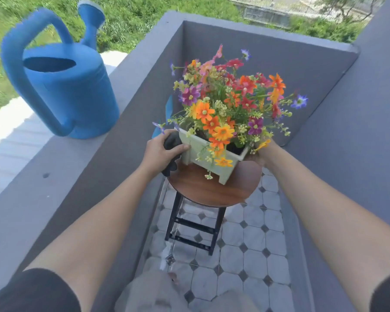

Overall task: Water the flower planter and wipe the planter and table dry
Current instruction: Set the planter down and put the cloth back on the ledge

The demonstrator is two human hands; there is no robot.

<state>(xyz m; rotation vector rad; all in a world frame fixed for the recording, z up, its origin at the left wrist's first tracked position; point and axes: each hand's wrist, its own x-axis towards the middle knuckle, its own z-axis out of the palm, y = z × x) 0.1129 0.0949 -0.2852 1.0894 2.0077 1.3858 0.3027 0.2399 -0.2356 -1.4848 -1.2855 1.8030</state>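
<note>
A pale green planter [221, 170] full of orange, red and purple flowers [232, 97] sits on a small round wooden table [203, 192]. My left hand [160, 152] grips a dark cloth [172, 143] and presses it against the planter's left end. At the planter's right end is my right hand [260, 154], partly hidden by the flowers, holding that side. A big blue watering can [70, 93] stands upright on the grey ledge to the left, apart from both hands.
The grey balcony wall [279, 64] closes in the table on the left, back and right. The table stands on black legs [194, 228] over a tiled floor [245, 255] with a wet patch. Beyond the ledge [43, 188] lies grass.
</note>
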